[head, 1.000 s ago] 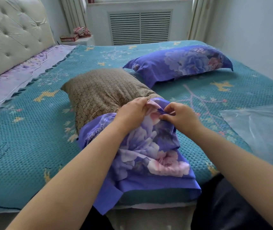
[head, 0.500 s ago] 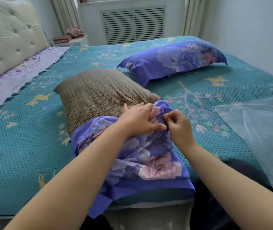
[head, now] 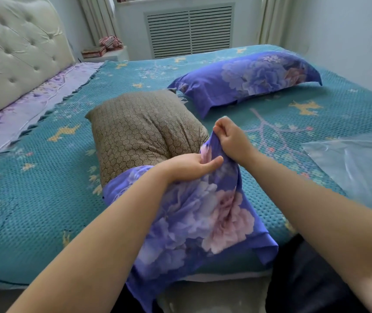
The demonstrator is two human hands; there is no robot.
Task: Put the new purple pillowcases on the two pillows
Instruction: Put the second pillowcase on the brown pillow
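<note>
A brown patterned pillow (head: 142, 129) lies on the teal bed cover (head: 33, 199), its near end inside a purple floral pillowcase (head: 203, 222) that drapes over the bed's front edge. My right hand (head: 230, 136) grips the pillowcase's open edge in a fist and holds it lifted above the pillow's right corner. My left hand (head: 191, 166) pinches the same edge lower down, thumb on the cloth. A second pillow (head: 248, 80) in a matching purple floral case lies farther back on the right.
A clear plastic bag (head: 352, 163) lies flat on the bed at the right. A tufted cream headboard (head: 15, 50) stands at the left. A nightstand (head: 106, 54) with small items sits by the radiator cover under the window.
My right hand has risen and moved away from me, pulling the pillowcase edge up. My left hand has dropped lower on the edge. The two hands are now apart.
</note>
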